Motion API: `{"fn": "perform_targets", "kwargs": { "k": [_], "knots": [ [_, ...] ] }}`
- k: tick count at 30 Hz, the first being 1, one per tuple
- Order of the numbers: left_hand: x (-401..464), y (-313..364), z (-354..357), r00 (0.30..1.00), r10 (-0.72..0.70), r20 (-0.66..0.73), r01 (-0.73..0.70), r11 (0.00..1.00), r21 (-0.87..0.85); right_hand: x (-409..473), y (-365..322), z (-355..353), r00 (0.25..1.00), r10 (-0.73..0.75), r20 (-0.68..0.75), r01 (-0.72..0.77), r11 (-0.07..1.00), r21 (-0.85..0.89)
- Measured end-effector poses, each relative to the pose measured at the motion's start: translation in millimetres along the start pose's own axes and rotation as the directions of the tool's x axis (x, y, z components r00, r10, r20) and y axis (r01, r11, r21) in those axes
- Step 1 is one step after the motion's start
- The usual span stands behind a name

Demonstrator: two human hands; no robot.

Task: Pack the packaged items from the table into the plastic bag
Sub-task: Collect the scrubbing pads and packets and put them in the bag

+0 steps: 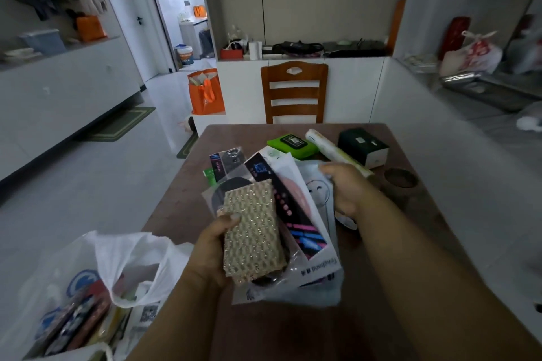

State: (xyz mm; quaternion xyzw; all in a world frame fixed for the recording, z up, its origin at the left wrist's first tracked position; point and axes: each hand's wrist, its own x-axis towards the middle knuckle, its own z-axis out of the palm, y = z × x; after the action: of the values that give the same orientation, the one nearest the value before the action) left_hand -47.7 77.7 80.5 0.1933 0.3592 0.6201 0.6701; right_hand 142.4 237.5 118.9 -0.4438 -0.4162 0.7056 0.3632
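Over the brown table [393,243] I hold a fanned stack of flat packaged items [296,214]. On top lies a gold glittery mesh pack [252,231]. My left hand [214,249] grips the stack's lower left edge, thumb on the gold pack. My right hand [346,187] holds the stack's right side at a white packet. The white plastic bag [117,261] stands open at the lower left, beside the table, with several packages inside. More packages lie on the table: a black packet [227,161], a green pack [293,145], a white roll [334,152] and a dark box [363,145].
A wooden chair [294,91] stands at the table's far side. A dark round dish [400,179] sits right of my right hand. An orange tote bag [205,91] stands on the floor beyond the table. White cabinets and counters line both sides.
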Motion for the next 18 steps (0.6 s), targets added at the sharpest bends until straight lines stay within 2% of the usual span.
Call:
{"fn": "perform_targets", "kwargs": {
  "k": [4, 7, 10, 11, 14, 16, 18],
  "knots": [
    [-0.2, -4.5, -5.5, 0.999, -0.032, 0.004, 0.032, 0.995, 0.095, -19.2, 20.0, 16.4, 0.983, 0.176, 0.042, -0.177, 0.984, 0.003],
    [-3.3, -14.2, -6.8, 0.995, -0.101, 0.009, 0.1, 0.99, 0.1, -30.8, 28.1, 24.9, 0.98, 0.187, 0.066, -0.187, 0.982, -0.008],
    [-6.7, -16.8, -3.0, 0.993, -0.095, -0.072, 0.102, 0.989, 0.105, -40.7, 29.0, 21.5, 0.962, 0.206, 0.178, -0.228, 0.967, 0.117],
    [-7.3, -15.8, -1.6, 0.993, -0.058, -0.107, 0.072, 0.99, 0.124, -44.7, 28.7, 18.3, 0.956, 0.207, 0.209, -0.227, 0.971, 0.073],
    [-10.4, -12.3, 8.6, 0.984, 0.095, -0.149, -0.056, 0.968, 0.245, -62.9, 37.0, 22.6, 0.964, 0.205, 0.171, -0.168, 0.964, -0.208],
    [-16.2, -12.0, 19.0, 0.98, 0.134, -0.146, -0.079, 0.939, 0.335, -71.9, 45.8, 31.3, 0.984, 0.094, 0.155, -0.038, 0.942, -0.332],
    [-27.1, -7.3, 28.1, 0.976, 0.161, -0.149, -0.081, 0.898, 0.433, -78.4, 51.5, 38.5, 0.99, -0.004, 0.14, 0.057, 0.924, -0.378]
  ]
}}
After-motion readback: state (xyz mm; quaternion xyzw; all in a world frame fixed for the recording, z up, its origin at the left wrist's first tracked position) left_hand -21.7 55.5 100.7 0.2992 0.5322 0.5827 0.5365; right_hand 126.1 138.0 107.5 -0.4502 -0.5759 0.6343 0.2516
